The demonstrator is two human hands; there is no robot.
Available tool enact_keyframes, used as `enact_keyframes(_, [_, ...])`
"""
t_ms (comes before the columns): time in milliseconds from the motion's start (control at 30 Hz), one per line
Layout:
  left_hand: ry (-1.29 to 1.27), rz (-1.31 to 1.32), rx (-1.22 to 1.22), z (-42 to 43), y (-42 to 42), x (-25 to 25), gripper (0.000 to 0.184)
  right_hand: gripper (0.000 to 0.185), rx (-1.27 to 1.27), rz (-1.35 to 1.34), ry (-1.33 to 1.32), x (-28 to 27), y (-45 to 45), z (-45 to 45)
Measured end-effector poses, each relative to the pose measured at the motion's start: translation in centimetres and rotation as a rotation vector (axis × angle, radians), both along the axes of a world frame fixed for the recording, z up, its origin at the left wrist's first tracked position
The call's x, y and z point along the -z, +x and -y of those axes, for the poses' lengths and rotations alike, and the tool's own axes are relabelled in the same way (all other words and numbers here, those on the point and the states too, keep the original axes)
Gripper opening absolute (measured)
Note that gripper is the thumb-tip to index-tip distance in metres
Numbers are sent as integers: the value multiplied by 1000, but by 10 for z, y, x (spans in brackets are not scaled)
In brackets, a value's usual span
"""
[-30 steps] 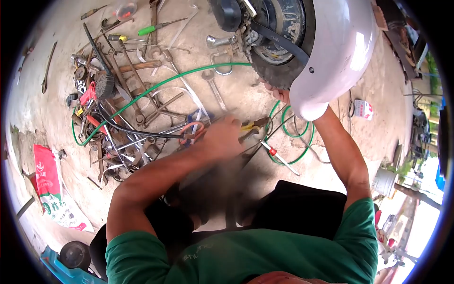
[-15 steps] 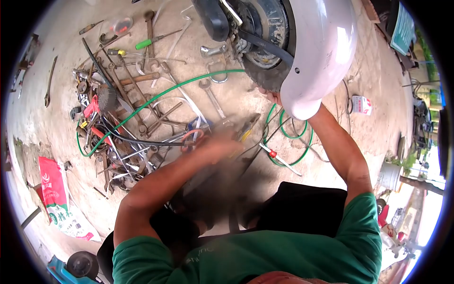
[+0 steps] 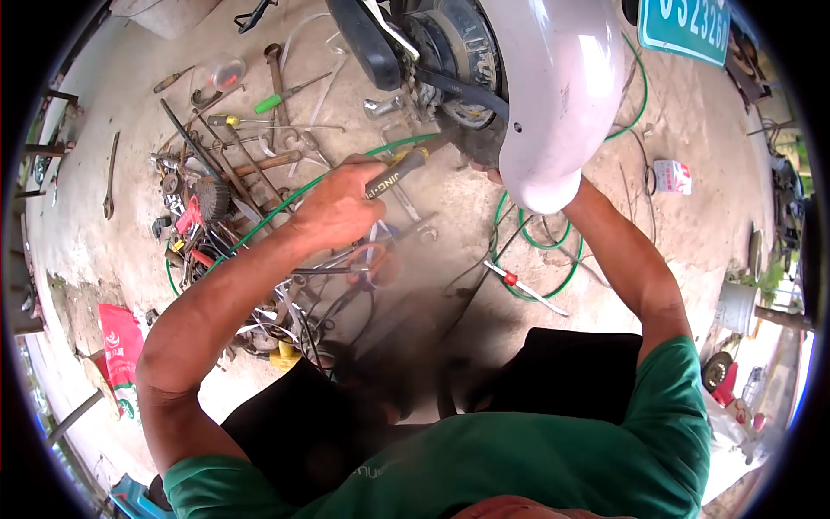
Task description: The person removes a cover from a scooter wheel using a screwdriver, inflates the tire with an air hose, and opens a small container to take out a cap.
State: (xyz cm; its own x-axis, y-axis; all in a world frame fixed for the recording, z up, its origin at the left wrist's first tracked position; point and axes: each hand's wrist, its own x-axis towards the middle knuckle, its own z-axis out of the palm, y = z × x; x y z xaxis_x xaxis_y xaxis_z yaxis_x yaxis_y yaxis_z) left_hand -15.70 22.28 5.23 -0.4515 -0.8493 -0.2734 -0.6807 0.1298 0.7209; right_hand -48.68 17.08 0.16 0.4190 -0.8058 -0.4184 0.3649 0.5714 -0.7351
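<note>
My left hand (image 3: 341, 203) is closed around a tool with a black-and-yellow handle (image 3: 396, 173) marked with letters. Its dark narrow end points at the wheel (image 3: 471, 60) of a two-wheeled vehicle; whether it touches there I cannot tell. My right hand (image 3: 491, 173) reaches behind the lower tip of the pale mudguard (image 3: 558, 112). Only a few fingertips show beside the wheel, so their grip is hidden. A thin green hose (image 3: 285, 206) runs under my left hand toward the wheel. More of it lies coiled below the mudguard, by a white stick with a red piece (image 3: 510, 279).
Left of my arm lies a heap of tools and metal parts (image 3: 194, 208), with a green-handled screwdriver (image 3: 270, 104) above it. Red-handled scissors (image 3: 372, 264) lie below my left hand. A green number plate (image 3: 683, 30) is at top right, above a small white-red packet (image 3: 672, 177).
My left hand has moved up from the tools and now holds the black-and-yellow-handled tool near the wheel. My right hand stays behind the mudguard. The view has shifted slightly.
</note>
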Motion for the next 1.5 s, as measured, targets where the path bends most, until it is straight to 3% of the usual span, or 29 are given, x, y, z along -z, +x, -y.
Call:
enact_keyframes(133, [-141, 31, 15, 11, -12, 6, 34, 49, 3, 0, 11, 1, -2, -1])
enact_keyframes(267, [-55, 14, -8, 13, -11, 2, 33, 49, 8, 4, 17, 3, -4, 0])
enact_keyframes(367, [-185, -68, -4, 13, -6, 20, 34, 49, 5, 0, 17, 4, -5, 1])
enact_keyframes(567, [102, -130, -64, 0, -19, 13, 41, 48, 9, 8, 23, 8, -5, 3])
enact_keyframes(667, [127, -169, -97, -5, -22, 25, 42, 48, 13, 10, 20, 9, -6, 5])
enact_keyframes(967, [-243, -297, -119, -15, -38, 68, 45, 48, 16, 12, 23, 13, -7, 7])
enact_keyframes(1267, [-269, -207, -135, -16, -47, 83, 36, 48, 9, 10, 30, 15, -9, 7])
enact_keyframes(1500, [-269, -301, -229, -34, -40, 81, 31, 48, 7, 2, 39, 16, -10, 7])
